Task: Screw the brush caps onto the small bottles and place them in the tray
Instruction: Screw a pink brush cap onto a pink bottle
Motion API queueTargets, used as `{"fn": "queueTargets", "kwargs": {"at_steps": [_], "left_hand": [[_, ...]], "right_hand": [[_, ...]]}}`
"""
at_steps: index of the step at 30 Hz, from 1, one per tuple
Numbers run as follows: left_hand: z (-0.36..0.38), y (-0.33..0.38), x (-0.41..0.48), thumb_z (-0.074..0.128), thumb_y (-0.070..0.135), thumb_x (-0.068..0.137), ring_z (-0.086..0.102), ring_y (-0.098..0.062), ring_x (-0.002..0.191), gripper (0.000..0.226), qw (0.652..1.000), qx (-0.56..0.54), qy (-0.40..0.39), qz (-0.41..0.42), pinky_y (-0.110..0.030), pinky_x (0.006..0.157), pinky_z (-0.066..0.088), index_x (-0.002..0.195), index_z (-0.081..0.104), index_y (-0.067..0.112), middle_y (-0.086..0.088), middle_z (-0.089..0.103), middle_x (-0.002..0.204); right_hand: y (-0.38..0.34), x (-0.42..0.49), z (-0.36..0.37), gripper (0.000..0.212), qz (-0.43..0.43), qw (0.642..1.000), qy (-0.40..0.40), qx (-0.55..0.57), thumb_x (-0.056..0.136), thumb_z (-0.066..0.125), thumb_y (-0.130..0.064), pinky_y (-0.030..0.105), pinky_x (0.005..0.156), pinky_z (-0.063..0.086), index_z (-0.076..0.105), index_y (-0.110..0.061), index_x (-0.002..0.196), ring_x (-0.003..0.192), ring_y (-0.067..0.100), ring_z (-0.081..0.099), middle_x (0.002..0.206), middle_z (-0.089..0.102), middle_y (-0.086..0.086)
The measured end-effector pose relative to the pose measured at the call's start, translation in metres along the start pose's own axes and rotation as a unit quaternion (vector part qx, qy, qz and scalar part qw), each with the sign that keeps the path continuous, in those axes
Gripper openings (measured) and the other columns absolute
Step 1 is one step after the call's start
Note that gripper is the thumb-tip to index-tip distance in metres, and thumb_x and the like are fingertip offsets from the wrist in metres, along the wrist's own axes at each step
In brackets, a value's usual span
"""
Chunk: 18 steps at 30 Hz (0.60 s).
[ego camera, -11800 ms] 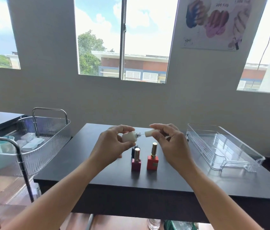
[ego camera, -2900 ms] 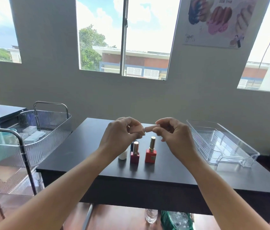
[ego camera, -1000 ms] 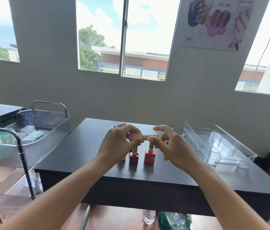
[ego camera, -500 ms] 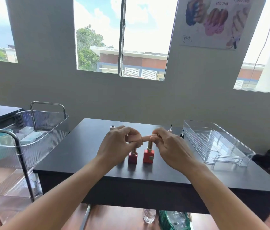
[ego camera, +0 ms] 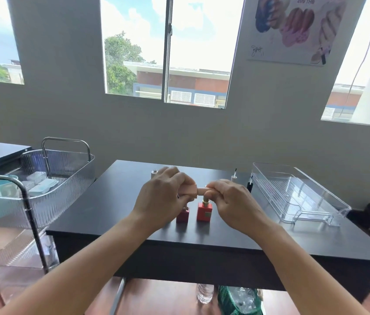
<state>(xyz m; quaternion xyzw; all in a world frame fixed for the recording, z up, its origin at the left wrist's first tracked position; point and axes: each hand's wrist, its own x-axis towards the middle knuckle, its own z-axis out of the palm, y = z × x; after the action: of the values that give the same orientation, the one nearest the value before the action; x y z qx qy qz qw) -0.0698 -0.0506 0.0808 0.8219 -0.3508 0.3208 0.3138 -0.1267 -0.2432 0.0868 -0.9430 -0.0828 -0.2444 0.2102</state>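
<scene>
While both forearms reach out over the black table (ego camera: 102,201), the hands meet in the air well to the left of the clear tray (ego camera: 293,196). The left hand (ego camera: 163,197) curls its fingers round a small pink bottle (ego camera: 189,193), held sideways with its neck toward the tray. The right hand (ego camera: 231,201) pinches a pink brush cap (ego camera: 202,191), which sits against the bottle's mouth. Below them, left of the tray, stand a dark red bottle (ego camera: 182,215) and a brighter red bottle (ego camera: 205,211). A white brush cap (ego camera: 234,178) and a black brush cap (ego camera: 250,186) stand just beside the tray's left wall.
</scene>
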Motion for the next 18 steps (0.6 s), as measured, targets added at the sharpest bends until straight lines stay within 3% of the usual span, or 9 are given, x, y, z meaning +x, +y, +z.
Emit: {"fn": "queueTargets", "kwargs": {"at_steps": [4, 6, 8, 10, 12, 15, 18], "left_hand": [[0.001, 0.001, 0.003, 0.081, 0.027, 0.077, 0.059, -0.017, 0.090, 0.018, 0.999, 0.022, 0.016, 0.024, -0.036, 0.062, 0.054, 0.091, 0.071, 0.020, 0.007, 0.061, 0.086], [0.000, 0.000, 0.008, 0.080, 0.028, 0.078, 0.058, -0.015, 0.089, 0.018, 1.000, 0.007, 0.006, 0.008, -0.035, 0.067, 0.053, 0.093, 0.071, 0.023, 0.008, 0.060, 0.087], [0.002, -0.003, 0.013, 0.079, 0.029, 0.079, 0.057, -0.012, 0.088, 0.024, 0.999, -0.031, -0.019, -0.025, -0.032, 0.075, 0.051, 0.101, 0.070, 0.029, 0.010, 0.059, 0.090], [0.004, -0.007, 0.017, 0.078, 0.030, 0.080, 0.058, -0.009, 0.087, 0.032, 0.996, -0.064, -0.044, -0.049, -0.026, 0.078, 0.048, 0.110, 0.069, 0.035, 0.011, 0.060, 0.093], [0.006, -0.014, 0.019, 0.077, 0.028, 0.081, 0.058, -0.003, 0.084, 0.031, 0.992, -0.092, -0.049, -0.068, -0.017, 0.074, 0.045, 0.108, 0.069, 0.042, 0.012, 0.060, 0.093], [0.005, -0.030, 0.020, 0.079, 0.033, 0.077, 0.059, 0.003, 0.082, 0.028, 0.983, -0.137, -0.029, -0.115, -0.007, 0.065, 0.039, 0.097, 0.068, 0.049, 0.017, 0.063, 0.088], [0.003, -0.049, 0.020, 0.075, 0.049, 0.072, 0.064, 0.009, 0.078, 0.023, 0.971, -0.168, -0.007, -0.169, -0.016, 0.065, 0.045, 0.092, 0.065, 0.053, 0.024, 0.070, 0.081]], "right_hand": [[0.004, 0.007, 0.000, 0.014, 0.007, 1.000, 0.007, 0.021, 0.096, 0.056, -0.027, 0.023, 0.069, 0.043, 0.068, -0.024, 0.102, 0.076, 0.007, 0.057, 0.083, 0.063, -0.012], [0.004, 0.012, -0.001, 0.013, 0.023, 0.998, 0.018, 0.054, 0.095, 0.059, -0.025, 0.011, 0.060, 0.037, 0.071, -0.024, 0.101, 0.063, 0.000, 0.053, 0.069, 0.060, -0.017], [0.003, 0.018, -0.004, 0.012, 0.037, 0.995, 0.026, 0.092, 0.092, 0.063, -0.027, 0.010, 0.053, 0.038, 0.073, -0.025, 0.099, 0.053, 0.000, 0.050, 0.057, 0.059, -0.017], [0.002, 0.024, -0.010, 0.014, 0.045, 0.989, 0.029, 0.135, 0.089, 0.067, -0.032, 0.015, 0.057, 0.044, 0.073, -0.026, 0.101, 0.056, 0.006, 0.055, 0.065, 0.067, -0.013], [0.004, 0.031, -0.017, 0.015, 0.055, 0.983, 0.034, 0.172, 0.088, 0.068, -0.034, 0.035, 0.067, 0.051, 0.072, -0.028, 0.101, 0.066, 0.024, 0.061, 0.074, 0.070, 0.007], [0.022, 0.042, -0.025, 0.007, 0.091, 0.974, 0.080, 0.192, 0.089, 0.067, -0.034, 0.031, 0.061, 0.047, 0.073, -0.031, 0.086, 0.053, 0.004, 0.055, 0.063, 0.065, -0.005], [0.044, 0.049, -0.023, 0.016, 0.145, 0.961, 0.112, 0.205, 0.090, 0.065, -0.032, 0.034, 0.056, 0.046, 0.072, -0.024, 0.079, 0.051, 0.011, 0.053, 0.061, 0.063, -0.005]]}}
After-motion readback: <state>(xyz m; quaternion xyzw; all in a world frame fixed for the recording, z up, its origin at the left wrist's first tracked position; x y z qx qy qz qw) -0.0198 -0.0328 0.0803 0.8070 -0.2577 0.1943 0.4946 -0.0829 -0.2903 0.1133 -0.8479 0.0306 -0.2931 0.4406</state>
